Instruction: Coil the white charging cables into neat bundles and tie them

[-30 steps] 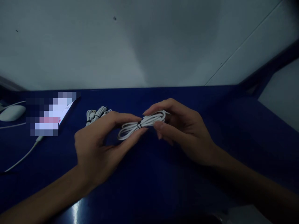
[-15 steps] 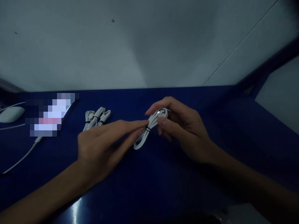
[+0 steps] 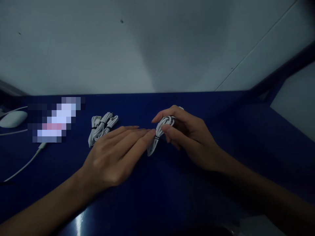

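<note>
A white USB-type cable [image 3: 153,147], coiled into a long bundle, is held above the blue table. My right hand [image 3: 194,134] pinches its upper end between thumb and fingers, and a bit of white shows behind the knuckles. Around the middle of the coil runs a thin black tie [image 3: 157,137]. My left hand [image 3: 115,152] comes in from the left with thumb and fingertips pressed together against the bundle beside the tie. Whatever small part lies between those fingertips is hidden. Left of the hands lie several coiled white cables [image 3: 104,123], also bound with black ties.
On the left, a lit phone [image 3: 59,118], blurred out, has a white cable [image 3: 31,160] plugged in. A white computer mouse [image 3: 13,119] lies beyond it. Behind the blue table [image 3: 152,196] rises a pale wall [image 3: 98,49], with a dark blue frame [image 3: 278,75] at right.
My left hand has rolled over, its back now more upward, its fingertips still at the tie. The coil has turned slightly steeper in my right hand.
</note>
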`<state>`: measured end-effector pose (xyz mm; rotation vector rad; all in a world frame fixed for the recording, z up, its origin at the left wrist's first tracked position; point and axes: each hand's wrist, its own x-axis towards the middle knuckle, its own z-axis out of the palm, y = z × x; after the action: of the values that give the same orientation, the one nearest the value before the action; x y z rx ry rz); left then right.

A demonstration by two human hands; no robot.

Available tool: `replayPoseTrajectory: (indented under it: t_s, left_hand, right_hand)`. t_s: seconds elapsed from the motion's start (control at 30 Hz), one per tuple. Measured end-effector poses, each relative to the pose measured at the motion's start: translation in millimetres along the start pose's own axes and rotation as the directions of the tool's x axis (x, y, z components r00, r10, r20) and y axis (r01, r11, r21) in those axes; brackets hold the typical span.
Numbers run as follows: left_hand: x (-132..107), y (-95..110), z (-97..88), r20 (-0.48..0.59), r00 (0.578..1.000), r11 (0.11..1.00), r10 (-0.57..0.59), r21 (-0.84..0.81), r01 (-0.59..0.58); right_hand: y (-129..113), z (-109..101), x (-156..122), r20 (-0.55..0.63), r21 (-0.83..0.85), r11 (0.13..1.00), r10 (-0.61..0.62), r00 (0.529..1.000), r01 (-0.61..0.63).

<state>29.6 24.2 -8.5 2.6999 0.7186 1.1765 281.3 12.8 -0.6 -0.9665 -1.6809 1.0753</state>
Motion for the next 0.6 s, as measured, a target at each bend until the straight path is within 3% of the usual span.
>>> replayPoseTrajectory:
  t_s: [0.1, 0.4, 0.5, 0.57, 0.6]
  left_hand:
    - [3, -6, -0.8, 0.044, 0.978, 0.966, 0.203, 0.156, -0.207]
    - [20, -1, -6.7, 0.137, 0.944, 0.921, 0.299, 0.217, -0.323]
    - [21, -12, -12.9, 0.195, 0.960, 0.938, 0.201, 0.243, -0.246]
    - [19, -30, -26.4, 0.173, 0.985, 0.937, 0.023, 0.339, -0.082]
    - [17, -42, -36.1, 0.130, 0.985, 0.917, -0.118, 0.395, 0.058]
  right_hand:
    - [0, -1, 0, 0.022, -0.007, 1.000, 0.013, 1.000, -0.012]
    - [-3, 0, 1, 0.081, 0.085, 0.991, 0.101, 0.992, -0.107]
    - [-4, 1, 0, 0.039, 0.068, 0.991, 0.113, 0.993, -0.116]
    - [-5, 1, 0, -0.020, 0.052, 0.992, 0.119, 0.993, -0.118]
    - [-6, 1, -1, -0.047, 0.046, 0.992, 0.121, 0.992, -0.119]
